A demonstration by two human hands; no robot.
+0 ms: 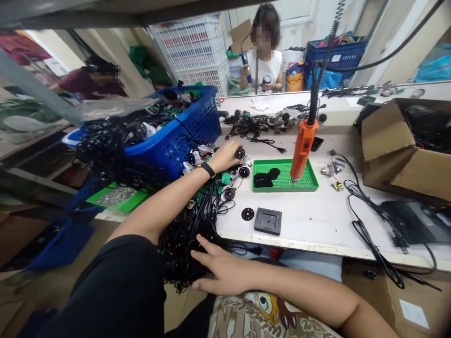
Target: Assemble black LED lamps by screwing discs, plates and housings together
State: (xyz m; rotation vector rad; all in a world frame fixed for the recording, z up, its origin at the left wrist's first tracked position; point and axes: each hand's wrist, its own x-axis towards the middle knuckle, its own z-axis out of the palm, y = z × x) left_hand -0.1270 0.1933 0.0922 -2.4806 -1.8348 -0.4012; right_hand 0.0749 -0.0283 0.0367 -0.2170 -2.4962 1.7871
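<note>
My left hand [227,157] reaches across the white workbench [310,220] and pinches a black round disc [240,153] at the edge of a heap of small circuit boards and discs. My right hand [218,267] lies with spread fingers against a tangled bundle of black cables [186,244] hanging over the bench's front edge. A loose black disc [247,214] lies near a grey square jig [268,221]. A green perforated tray [285,183] holds several black discs, with the tip of an orange electric screwdriver [303,150] hanging just above it.
A blue plastic basket [176,145] overflowing with cables and parts stands at the bench's left end. An open cardboard box [398,150] sits at the right. Black cords [366,220] trail over the bench's right side. Across the bench, a person [262,61] holds a blue tool.
</note>
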